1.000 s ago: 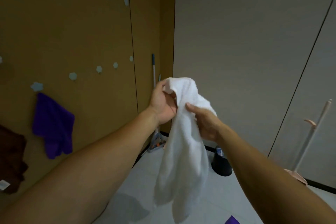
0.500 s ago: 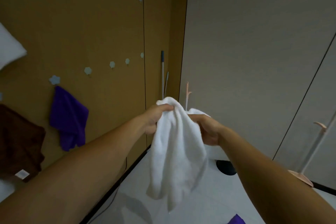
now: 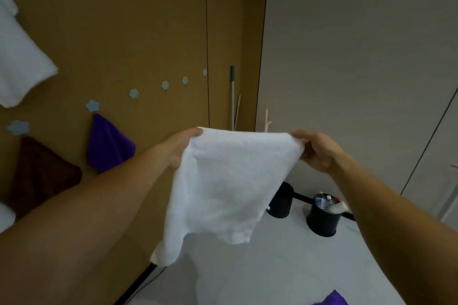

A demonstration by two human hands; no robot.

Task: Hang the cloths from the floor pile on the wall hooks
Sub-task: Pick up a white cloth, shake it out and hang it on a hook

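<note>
A white cloth [image 3: 228, 181] hangs spread between my hands in front of me. My left hand [image 3: 178, 148] pinches its upper left corner and my right hand [image 3: 317, 151] pinches its upper right corner. On the brown wall at left, flower-shaped hooks [image 3: 133, 93] run in two rows. A purple cloth [image 3: 109, 146], a dark brown cloth [image 3: 42, 176] and a white cloth [image 3: 19, 64] hang from hooks there. A purple cloth [image 3: 332, 299] lies on the floor at the bottom edge.
Two black bins [image 3: 322, 218] stand on the pale floor by the grey wall. A mop handle [image 3: 233, 96] leans in the corner. A pink stand [image 3: 267, 119] pokes up behind the held cloth. A cable runs along the skirting at lower left.
My hands have moved apart, and the white cloth that hung bunched is now stretched wide along its top edge. The view has shifted right and down, showing the bins.
</note>
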